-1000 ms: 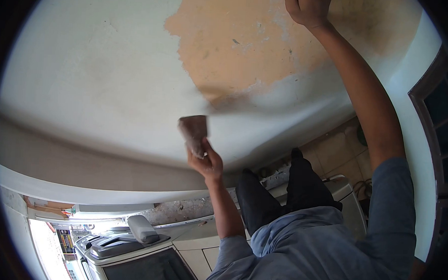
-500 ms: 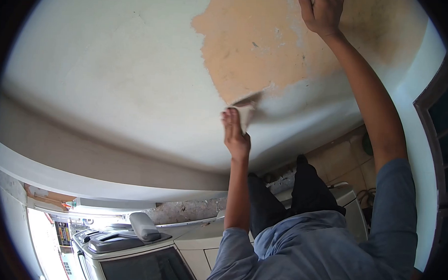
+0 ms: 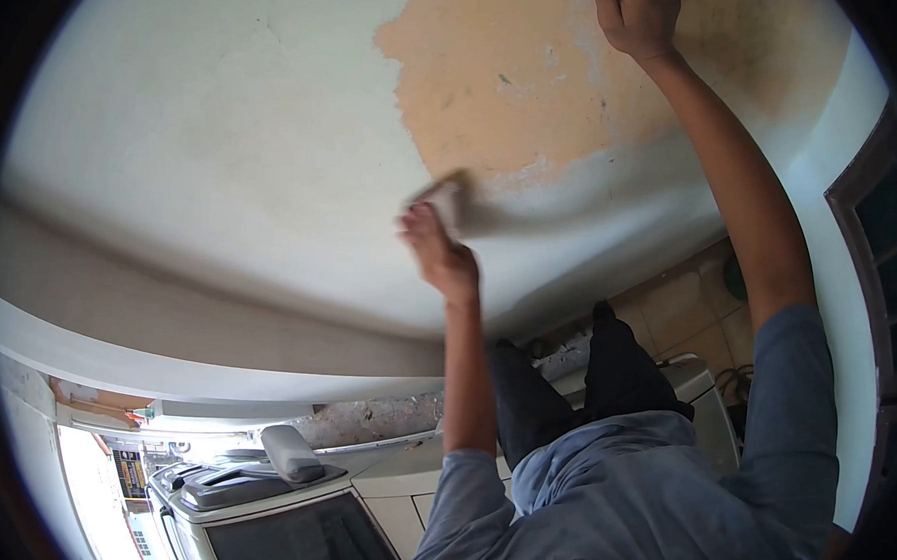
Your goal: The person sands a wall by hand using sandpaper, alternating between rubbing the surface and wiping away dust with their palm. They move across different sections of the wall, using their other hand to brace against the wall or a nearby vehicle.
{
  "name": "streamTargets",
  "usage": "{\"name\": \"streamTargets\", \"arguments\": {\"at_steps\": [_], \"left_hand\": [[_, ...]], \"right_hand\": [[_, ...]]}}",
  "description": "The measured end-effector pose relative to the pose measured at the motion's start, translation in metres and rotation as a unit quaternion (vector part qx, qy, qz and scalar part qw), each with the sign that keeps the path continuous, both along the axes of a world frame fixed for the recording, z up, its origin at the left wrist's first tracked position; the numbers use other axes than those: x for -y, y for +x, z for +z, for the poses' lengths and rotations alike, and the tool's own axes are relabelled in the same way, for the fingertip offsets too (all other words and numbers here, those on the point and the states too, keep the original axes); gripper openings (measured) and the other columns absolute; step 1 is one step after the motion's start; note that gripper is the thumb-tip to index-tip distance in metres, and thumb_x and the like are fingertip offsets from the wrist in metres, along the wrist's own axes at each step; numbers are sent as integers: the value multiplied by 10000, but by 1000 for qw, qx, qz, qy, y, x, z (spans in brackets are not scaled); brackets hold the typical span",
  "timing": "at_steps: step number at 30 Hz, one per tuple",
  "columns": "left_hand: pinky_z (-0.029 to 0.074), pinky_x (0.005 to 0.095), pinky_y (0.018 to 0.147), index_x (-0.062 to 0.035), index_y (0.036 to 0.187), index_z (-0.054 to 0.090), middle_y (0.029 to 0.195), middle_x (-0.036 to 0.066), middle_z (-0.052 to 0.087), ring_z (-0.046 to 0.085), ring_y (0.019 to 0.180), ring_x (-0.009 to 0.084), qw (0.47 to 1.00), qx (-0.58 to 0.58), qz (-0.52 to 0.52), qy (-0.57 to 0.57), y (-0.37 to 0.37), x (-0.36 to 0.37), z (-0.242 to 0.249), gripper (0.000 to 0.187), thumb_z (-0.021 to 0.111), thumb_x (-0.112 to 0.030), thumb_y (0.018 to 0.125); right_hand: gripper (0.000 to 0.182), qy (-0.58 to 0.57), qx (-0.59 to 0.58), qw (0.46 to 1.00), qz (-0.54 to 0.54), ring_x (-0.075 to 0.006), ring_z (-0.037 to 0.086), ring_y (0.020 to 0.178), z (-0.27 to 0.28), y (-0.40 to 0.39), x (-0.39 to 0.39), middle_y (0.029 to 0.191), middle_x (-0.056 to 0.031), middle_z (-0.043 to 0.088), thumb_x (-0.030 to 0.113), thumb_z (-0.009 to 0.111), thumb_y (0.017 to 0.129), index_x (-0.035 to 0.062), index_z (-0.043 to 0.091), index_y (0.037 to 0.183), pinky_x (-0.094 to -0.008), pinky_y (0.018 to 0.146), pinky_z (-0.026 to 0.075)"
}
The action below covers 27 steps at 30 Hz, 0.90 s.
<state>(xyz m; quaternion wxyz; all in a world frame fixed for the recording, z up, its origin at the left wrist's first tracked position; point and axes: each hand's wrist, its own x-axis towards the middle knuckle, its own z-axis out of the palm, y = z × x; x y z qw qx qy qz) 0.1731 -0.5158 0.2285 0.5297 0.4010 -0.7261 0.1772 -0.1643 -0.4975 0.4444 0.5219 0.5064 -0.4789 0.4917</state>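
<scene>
My left hand [image 3: 441, 258] is closed around a folded sheet of sandpaper [image 3: 450, 202], pale on the back with a brownish edge, blurred by motion. The sheet lies against the wall [image 3: 224, 140] at the lower tip of a bare peach-orange patch [image 3: 507, 92] that has a ragged border. Higher up and to the right, my right hand [image 3: 642, 20] is against the wall near the top of the view. Its fingertips are cut off by the frame, and a sliver of something pale shows between thumb and fingers.
Below the wall runs a ledge [image 3: 215, 355]. A parked vehicle [image 3: 307, 534] with a side mirror [image 3: 291, 453] stands behind at lower left. To the right is a dark-framed window [image 3: 873, 188]. Floor tiles [image 3: 682, 310] and a coiled cable [image 3: 734, 383] lie beyond my legs.
My left hand has slid left and slightly up along the wall with the sandpaper, which has turned a little. My right hand stays in nearly the same place.
</scene>
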Motion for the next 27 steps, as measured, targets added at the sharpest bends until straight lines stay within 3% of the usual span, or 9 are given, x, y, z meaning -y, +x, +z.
{"name": "streamTargets", "arguments": {"at_steps": [4,9,12,15,17,19,21,25,27], "left_hand": [[433,460,1040,-40,1320,544,1293,189,583,548,1227,339,875,209,-340,273,-26,-55,-29,587,463,92,754],[458,464,1003,52,1169,609,1238,243,598,572,1179,380,990,-60,-115,-54,-1,-48,37,287,450,-26,943],[454,460,1010,51,1176,594,1235,264,592,581,1164,389,967,-237,56,79,27,-27,60,256,477,-9,957],[270,452,1154,-27,1376,481,1408,193,484,407,1342,374,998,-36,32,49,-4,-7,59,503,457,92,888],[329,429,1125,-54,1416,440,1431,153,473,405,1351,355,996,50,4,70,-32,-18,22,561,432,92,875],[458,388,1013,-203,1385,500,1373,109,539,503,1272,316,921,96,-208,314,-51,-47,-5,543,456,32,897],[402,487,1053,-240,1319,575,1425,95,494,476,1304,317,862,277,-307,294,-63,-68,-13,524,524,0,857],[176,551,1154,-203,1347,568,1468,116,448,356,1383,391,943,182,-239,145,-53,-68,21,655,504,74,757],[188,543,1153,-121,1353,553,1456,145,457,356,1380,403,981,83,-155,81,-46,-58,47,666,462,114,736]], "right_hand": [[553,-1,-1,1000,1,-386,254,1420,-1,0,-1,1539,-213,276,350,388,1004,34,364,1457,-559,1123,162],[553,2,-2,1000,-9,-383,257,1420,-2,-4,0,1538,-210,279,349,397,1000,37,366,1456,-556,1124,167],[552,-5,-5,1000,-10,-382,264,1418,0,-3,1,1536,-208,283,349,397,999,38,368,1455,-557,1123,171],[549,-3,4,1000,-10,-383,272,1413,0,-3,-1,1532,-209,291,355,393,1000,43,374,1452,-558,1121,175],[548,-5,6,1000,-10,-385,277,1411,-1,0,-1,1529,-211,296,361,389,1001,46,379,1450,-558,1120,177],[547,-13,1,1000,-6,-388,283,1406,0,-1,0,1522,-214,307,370,386,1002,51,387,1447,-559,1116,184],[548,-11,0,1000,-9,-390,285,1405,-2,0,-2,1522,-214,309,372,388,1002,51,388,1446,-561,1114,188],[548,-11,3,1000,-16,-392,292,1401,1,-1,-1,1520,-213,313,375,390,1001,51,393,1443,-562,1111,196],[546,-7,0,1000,-15,-392,293,1401,-1,-2,-3,1521,-211,312,373,391,1001,51,396,1442,-562,1112,196]]}}
